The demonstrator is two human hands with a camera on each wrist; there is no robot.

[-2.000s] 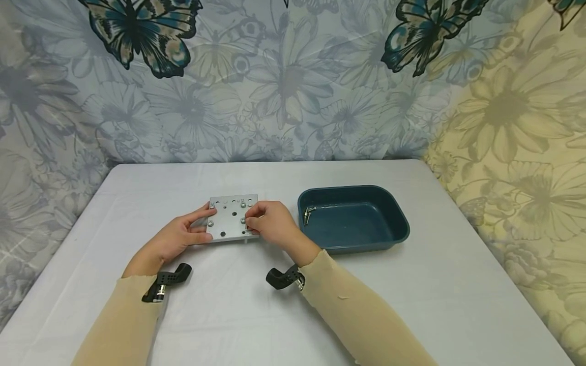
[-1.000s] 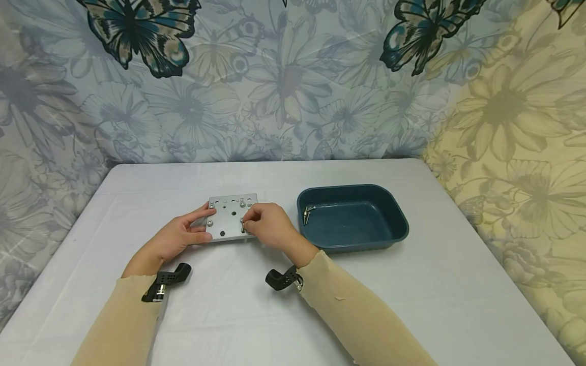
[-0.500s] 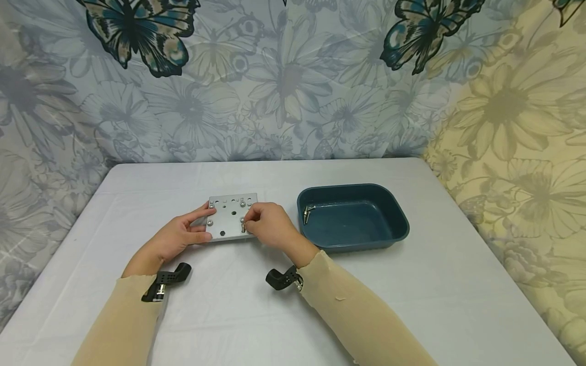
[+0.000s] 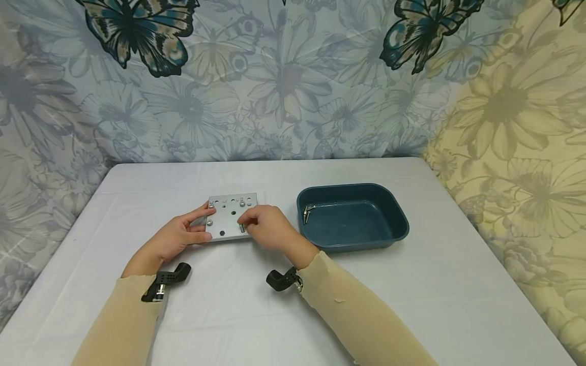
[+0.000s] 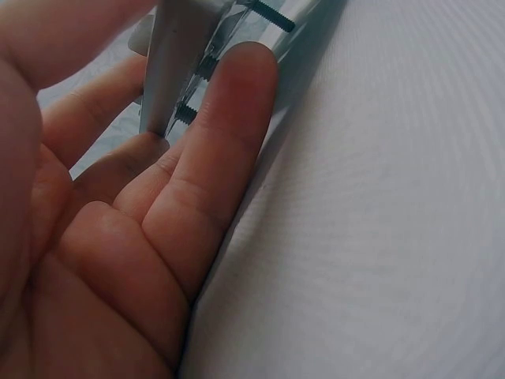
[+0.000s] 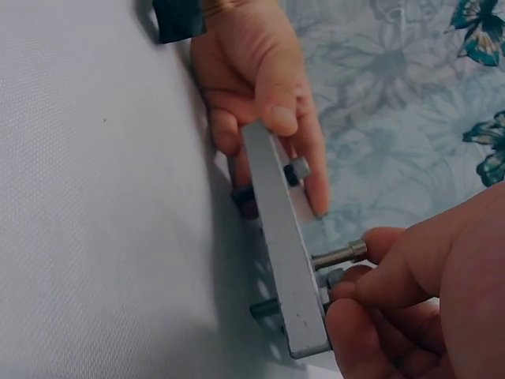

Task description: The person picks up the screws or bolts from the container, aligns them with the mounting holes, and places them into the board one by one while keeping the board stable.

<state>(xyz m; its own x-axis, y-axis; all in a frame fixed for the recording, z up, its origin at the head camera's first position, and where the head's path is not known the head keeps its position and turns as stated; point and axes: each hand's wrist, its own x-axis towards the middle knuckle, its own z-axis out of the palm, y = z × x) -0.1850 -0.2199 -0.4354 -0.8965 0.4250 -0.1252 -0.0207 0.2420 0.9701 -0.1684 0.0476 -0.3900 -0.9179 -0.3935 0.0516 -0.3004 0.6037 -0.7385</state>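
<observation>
My left hand (image 4: 176, 236) grips the left edge of a silver metal plate (image 4: 226, 218) drilled with several holes. Bolts sit in some holes, their threaded ends (image 5: 272, 14) jutting from the underside in the left wrist view. At the plate's lower right, my right hand (image 4: 270, 226) has its fingertips on a metal socket-head screw (image 6: 339, 254), which stands out from the plate's face with its tip against it. Beside that screw, the right wrist view shows another bolt head (image 6: 333, 278), partly hidden by the fingers.
To the right stands a dark teal tray (image 4: 361, 241) with a few screws (image 4: 308, 214) at its left end. A white cloth (image 4: 220, 315) covers the table. Behind hangs a floral fabric (image 4: 288, 101) with butterflies.
The right hand, with the screw at its fingertips, has shifted slightly left over the plate's lower right, and its fingers have changed position around the screw. The left hand and plate stay put.
</observation>
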